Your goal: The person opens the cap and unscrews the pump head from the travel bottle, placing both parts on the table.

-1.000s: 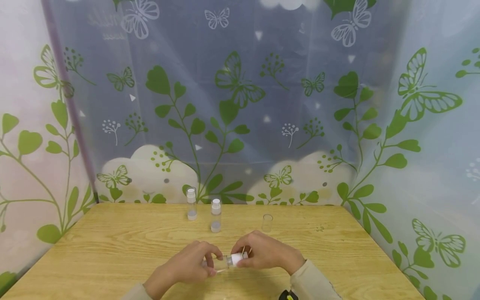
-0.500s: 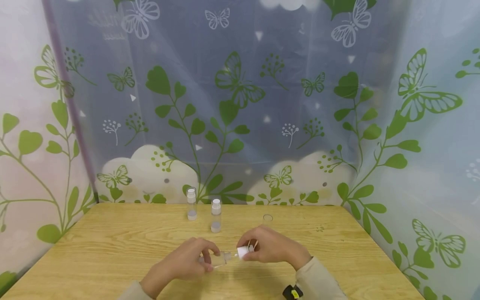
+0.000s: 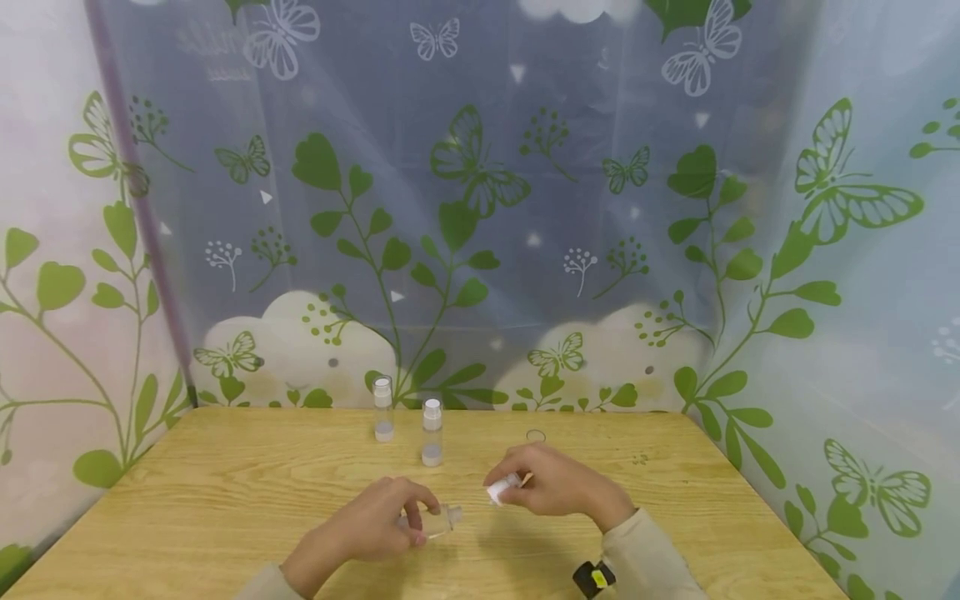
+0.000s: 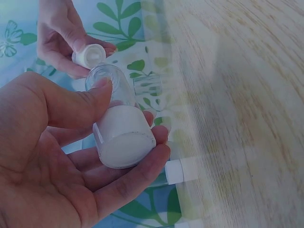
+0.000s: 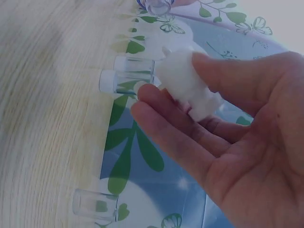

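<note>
My left hand (image 3: 382, 518) grips a small clear bottle (image 3: 437, 520), tilted so that its neck points right. The left wrist view shows the bottle's white base (image 4: 126, 137) between thumb and fingers. Across a gap, my right hand (image 3: 558, 482) pinches a white pump head (image 3: 504, 489) between thumb and fingers. Its hollow underside faces the bottle in the left wrist view. From the right wrist, the pump head (image 5: 183, 76) shows its spout end toward the palm. Bottle and pump head are apart, both held above the wooden table (image 3: 247, 492).
Two capped clear bottles with white pumps, one at the back (image 3: 383, 408) and one slightly nearer (image 3: 432, 432), stand upright on the table. A clear cap (image 5: 95, 205) stands behind my right hand. A black object with a yellow mark (image 3: 594, 578) is by the right sleeve. Patterned curtains surround the table.
The pump head has come out of the bottle's neck. My right hand has carried it up and to the right, tilting it, while my left hand keeps holding the bottle nearly in place.
</note>
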Demonstrator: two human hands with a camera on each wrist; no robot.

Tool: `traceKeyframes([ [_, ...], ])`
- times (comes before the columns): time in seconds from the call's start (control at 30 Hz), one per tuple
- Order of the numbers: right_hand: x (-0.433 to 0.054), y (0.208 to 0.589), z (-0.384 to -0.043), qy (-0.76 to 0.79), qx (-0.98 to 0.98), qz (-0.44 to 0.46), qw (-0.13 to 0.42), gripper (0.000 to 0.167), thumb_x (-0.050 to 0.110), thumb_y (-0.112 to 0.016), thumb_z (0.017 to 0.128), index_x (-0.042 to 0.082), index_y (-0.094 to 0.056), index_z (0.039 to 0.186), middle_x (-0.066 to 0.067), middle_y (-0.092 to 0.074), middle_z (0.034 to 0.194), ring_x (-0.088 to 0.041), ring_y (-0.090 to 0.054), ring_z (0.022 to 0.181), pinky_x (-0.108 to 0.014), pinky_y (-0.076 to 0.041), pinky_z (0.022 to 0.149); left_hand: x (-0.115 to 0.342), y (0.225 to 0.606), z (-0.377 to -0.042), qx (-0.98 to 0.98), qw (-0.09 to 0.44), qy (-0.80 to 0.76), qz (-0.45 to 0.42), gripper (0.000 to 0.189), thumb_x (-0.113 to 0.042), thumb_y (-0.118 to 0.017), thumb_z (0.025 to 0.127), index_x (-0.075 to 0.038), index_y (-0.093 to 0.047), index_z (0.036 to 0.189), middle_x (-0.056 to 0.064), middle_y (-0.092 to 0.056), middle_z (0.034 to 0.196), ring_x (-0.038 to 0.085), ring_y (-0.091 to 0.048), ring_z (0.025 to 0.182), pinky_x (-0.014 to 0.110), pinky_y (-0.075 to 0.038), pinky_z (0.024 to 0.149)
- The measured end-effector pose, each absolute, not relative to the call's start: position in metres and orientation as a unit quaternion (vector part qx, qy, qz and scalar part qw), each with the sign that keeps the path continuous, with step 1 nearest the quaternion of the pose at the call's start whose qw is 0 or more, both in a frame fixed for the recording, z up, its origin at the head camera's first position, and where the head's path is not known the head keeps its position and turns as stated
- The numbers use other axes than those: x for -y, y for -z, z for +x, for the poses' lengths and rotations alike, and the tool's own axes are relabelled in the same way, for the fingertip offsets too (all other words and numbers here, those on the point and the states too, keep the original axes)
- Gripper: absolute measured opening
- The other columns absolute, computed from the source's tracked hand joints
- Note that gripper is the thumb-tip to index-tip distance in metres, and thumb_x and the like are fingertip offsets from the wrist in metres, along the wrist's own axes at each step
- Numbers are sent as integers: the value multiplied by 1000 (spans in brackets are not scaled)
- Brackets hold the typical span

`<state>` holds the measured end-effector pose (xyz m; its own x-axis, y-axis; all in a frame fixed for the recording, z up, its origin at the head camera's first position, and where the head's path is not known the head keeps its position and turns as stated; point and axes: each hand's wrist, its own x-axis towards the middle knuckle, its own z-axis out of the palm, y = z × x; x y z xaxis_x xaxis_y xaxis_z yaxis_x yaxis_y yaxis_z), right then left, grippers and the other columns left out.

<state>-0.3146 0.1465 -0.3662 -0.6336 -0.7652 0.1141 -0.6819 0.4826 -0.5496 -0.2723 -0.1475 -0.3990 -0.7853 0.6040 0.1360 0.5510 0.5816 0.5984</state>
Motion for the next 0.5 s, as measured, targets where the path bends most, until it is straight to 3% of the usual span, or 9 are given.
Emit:
traceKeyframes([
  [0.3, -167, 362, -323, 283, -872, -398, 46, 28, 4, -55, 103, 9, -75, 122, -4, -66, 107, -10, -61, 94, -28, -58, 90, 148, 398, -271, -893, 44, -312, 321, 37, -1, -78, 79, -2, -73, 116, 3, -75, 83, 4, -60, 72, 29, -54, 72],
  [0.5, -182, 354, -327, 283, -881, -379, 30, 30, -1, -53, 102, 7, -73, 123, -11, -66, 113, -11, -62, 90, -27, -57, 80, 148, 398, -271, -892, 46, -315, 319, 38, 0, -78, 79, -2, -73, 116, 3, -75, 84, 4, -58, 70, 26, -52, 70],
])
